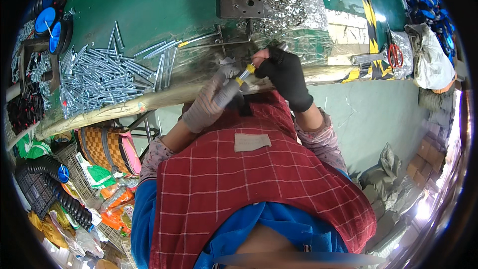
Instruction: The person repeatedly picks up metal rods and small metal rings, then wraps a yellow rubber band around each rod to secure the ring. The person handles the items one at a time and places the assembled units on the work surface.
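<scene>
My left hand (211,100), in a grey glove, is closed around the lower end of a short metal piece with yellow bands (244,75). It looks like slim rods or bolts; the exact kind is unclear. My right hand (286,77), in a black glove with bare fingertips, is closed at the upper end of the same piece, just above the bench's front edge. Left of my hands lies a large heap of long silver bolts (102,77), with a few set apart beside it. Beyond my hands, nuts and washers (279,0) are piled by a dark metal plate (236,7).
The green bench (144,0) has a worn wooden front edge. Red-handled scissors (395,56) and a wrench (367,59) lie at the right, near black-yellow tape (367,5). Blue-hubbed wheels (45,20) sit far left. A checkered bag (107,149) and crates stand below the bench.
</scene>
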The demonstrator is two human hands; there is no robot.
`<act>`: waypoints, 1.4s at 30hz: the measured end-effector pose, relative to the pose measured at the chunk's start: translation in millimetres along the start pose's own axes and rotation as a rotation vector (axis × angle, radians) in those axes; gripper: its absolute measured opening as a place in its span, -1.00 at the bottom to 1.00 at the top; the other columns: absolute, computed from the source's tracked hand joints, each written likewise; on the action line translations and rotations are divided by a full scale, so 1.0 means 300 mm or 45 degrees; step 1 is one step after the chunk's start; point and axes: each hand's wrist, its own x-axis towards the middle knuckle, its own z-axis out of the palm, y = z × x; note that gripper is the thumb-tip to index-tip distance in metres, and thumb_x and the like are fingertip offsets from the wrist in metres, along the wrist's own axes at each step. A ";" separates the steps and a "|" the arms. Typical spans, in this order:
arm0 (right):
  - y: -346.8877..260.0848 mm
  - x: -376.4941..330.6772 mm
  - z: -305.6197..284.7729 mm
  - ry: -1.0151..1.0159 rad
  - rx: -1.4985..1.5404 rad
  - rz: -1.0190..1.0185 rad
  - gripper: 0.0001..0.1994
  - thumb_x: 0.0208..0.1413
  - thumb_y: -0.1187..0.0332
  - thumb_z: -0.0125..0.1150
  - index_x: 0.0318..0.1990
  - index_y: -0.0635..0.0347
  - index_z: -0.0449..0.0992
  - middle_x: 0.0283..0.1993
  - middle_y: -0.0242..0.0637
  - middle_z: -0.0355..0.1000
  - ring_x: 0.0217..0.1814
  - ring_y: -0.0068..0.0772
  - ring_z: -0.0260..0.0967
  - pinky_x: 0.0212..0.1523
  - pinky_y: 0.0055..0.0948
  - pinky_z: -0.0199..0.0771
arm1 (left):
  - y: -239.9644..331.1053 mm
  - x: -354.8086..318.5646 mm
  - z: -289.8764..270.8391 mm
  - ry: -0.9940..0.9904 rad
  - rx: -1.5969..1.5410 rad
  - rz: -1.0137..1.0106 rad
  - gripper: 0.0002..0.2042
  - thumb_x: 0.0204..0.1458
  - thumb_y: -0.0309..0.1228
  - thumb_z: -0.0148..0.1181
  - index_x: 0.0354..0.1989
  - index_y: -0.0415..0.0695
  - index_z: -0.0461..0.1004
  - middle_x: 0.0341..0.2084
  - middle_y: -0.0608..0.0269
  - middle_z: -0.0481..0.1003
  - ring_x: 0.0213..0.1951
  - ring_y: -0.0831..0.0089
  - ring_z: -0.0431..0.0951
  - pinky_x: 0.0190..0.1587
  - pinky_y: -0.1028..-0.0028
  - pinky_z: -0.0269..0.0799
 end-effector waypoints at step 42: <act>0.020 0.656 -0.216 -0.425 -0.268 -0.294 -0.84 0.19 0.48 0.13 -0.15 0.23 0.60 -0.34 -0.34 0.56 -0.30 -0.57 0.47 -0.21 -0.55 0.47 | -0.033 0.451 -0.095 0.138 1.528 0.747 -0.72 0.05 -0.32 0.21 -0.05 -0.01 0.53 -0.09 0.30 0.50 -0.03 0.22 0.48 0.07 0.27 0.37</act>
